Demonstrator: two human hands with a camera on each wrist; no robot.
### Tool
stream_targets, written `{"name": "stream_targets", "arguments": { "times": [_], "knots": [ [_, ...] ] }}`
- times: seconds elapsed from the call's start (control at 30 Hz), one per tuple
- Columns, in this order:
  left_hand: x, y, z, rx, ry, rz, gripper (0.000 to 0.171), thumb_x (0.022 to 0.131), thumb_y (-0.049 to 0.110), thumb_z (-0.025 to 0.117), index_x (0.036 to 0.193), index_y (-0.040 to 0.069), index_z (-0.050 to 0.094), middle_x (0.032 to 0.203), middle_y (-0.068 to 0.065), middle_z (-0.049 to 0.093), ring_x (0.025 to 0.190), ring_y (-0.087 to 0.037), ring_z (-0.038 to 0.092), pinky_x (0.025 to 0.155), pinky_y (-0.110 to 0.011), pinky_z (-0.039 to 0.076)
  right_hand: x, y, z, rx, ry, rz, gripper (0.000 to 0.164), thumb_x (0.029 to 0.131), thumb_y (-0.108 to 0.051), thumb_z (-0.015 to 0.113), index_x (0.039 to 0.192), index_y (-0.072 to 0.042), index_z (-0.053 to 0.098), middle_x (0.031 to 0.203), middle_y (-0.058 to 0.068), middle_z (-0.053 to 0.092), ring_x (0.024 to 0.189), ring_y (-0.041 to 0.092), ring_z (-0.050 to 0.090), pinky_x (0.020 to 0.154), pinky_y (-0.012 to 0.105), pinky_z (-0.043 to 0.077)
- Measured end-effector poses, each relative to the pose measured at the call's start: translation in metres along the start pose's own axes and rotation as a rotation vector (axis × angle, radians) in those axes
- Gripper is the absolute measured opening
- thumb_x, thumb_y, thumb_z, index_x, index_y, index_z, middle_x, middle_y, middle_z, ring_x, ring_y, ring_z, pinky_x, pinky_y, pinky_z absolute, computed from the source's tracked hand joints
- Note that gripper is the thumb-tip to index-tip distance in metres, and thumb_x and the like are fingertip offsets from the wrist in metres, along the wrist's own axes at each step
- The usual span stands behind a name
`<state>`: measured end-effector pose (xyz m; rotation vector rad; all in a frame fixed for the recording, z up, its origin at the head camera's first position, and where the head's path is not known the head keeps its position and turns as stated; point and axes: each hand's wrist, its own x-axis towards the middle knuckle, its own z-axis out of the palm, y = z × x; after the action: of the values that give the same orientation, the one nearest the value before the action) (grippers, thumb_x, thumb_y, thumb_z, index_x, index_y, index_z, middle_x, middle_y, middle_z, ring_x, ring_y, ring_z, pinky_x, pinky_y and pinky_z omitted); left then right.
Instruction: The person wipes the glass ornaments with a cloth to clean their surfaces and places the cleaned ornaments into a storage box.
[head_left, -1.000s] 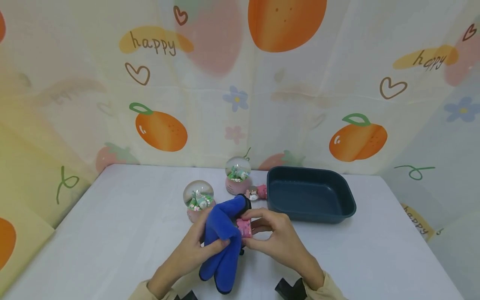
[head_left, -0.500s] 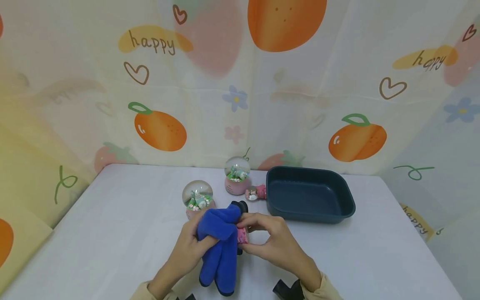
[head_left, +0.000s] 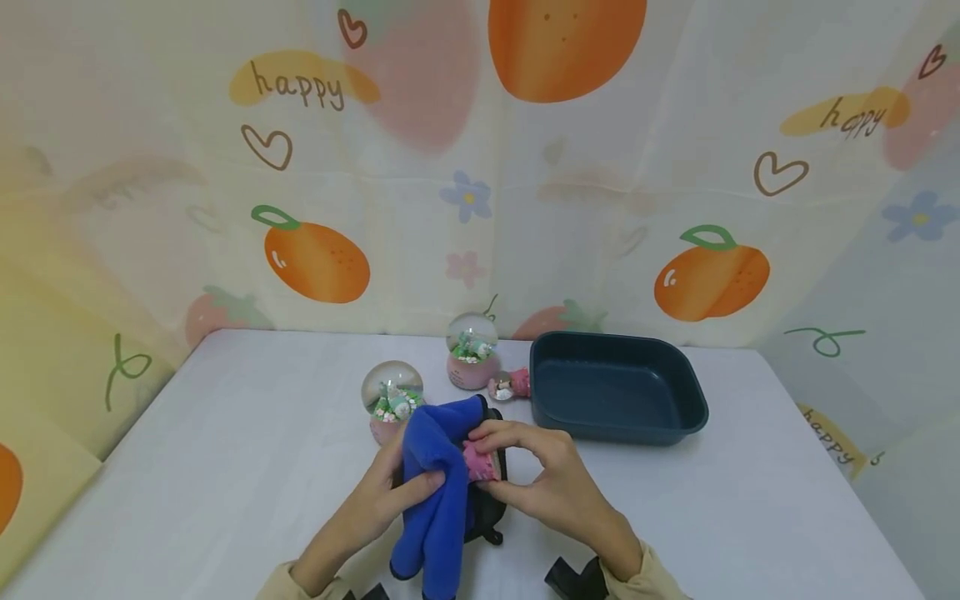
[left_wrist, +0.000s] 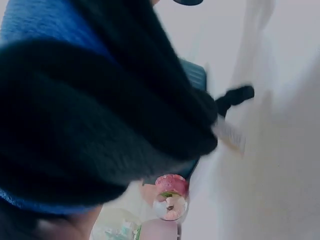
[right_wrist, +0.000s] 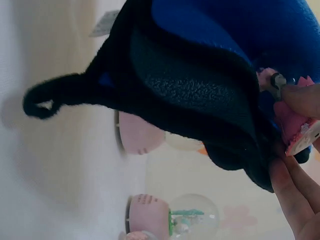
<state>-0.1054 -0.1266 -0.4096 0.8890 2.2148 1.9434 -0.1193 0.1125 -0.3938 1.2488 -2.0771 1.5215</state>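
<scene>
My left hand grips a blue cloth with black edging and a dark underside, thumb on top. The cloth is folded around a small snow globe with a pink base. My right hand pinches that base between thumb and fingers. In the right wrist view the pale bottom of the globe's base faces outward, and part of the dome lies against the cloth. A black hanging loop sticks out from the cloth's edge. The left wrist view is mostly filled by the cloth.
Two larger snow globes with pink bases, one nearer and one farther back, stand behind my hands. Another small snow globe lies on its side against a dark blue tray. A white-covered table meets a fruit-print curtain.
The cloth has shifted and turned in my hands, so its dark underside and loop now show below the small globe. More of the pink base is exposed than half a second ago.
</scene>
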Motion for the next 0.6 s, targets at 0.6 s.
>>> {"name": "stream_targets", "arguments": {
  "times": [0.6],
  "knots": [
    [0.0013,-0.0001,0.0077,0.189,0.298,0.202,0.039,0.085,-0.009,0.06,0.122,0.004,0.06,0.113,0.003,0.069,0.102,-0.006,0.065,0.088,-0.024,0.053,-0.0013,-0.0014,-0.0001,0.032,-0.038,0.19,0.046,0.075,0.004,0.082,0.115,-0.011,0.064,0.119,0.009,0.066,0.106,0.014,0.065,0.078,0.029,0.06]
  ]
}}
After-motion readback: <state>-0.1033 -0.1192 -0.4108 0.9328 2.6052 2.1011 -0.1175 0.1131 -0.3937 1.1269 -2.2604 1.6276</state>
